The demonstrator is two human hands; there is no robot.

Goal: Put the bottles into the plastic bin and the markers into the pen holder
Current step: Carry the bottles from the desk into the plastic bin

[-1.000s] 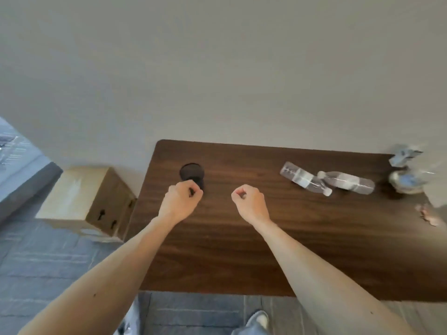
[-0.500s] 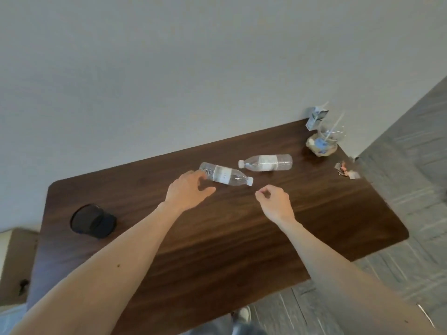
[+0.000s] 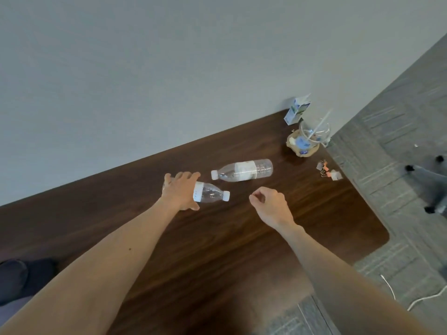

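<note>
Two clear plastic bottles with white caps and labels lie on their sides on the dark wooden table [image 3: 217, 250]. My left hand [image 3: 180, 192] lies over the near bottle [image 3: 210, 193], fingers on its far side and thumb on its near side, gripping it while it rests on the table. The far bottle [image 3: 242, 170] lies free just beyond, cap pointing left. My right hand [image 3: 271, 206] hovers to the right of the near bottle's cap, curled into a loose fist with nothing in it. No bin or markers are in view.
At the table's far right corner stand a small milk carton [image 3: 297, 111] and a glass with a straw [image 3: 314, 131] on a coaster. Binder clips [image 3: 327, 169] lie near the right edge. A dark blurred shape [image 3: 21, 274] sits at lower left. A chair base [image 3: 430, 189] and white cable [image 3: 411, 301] are on the floor.
My view swung right from the table's left end. My left hand reached forward and closed over the near bottle. My right hand stayed curled beside it.
</note>
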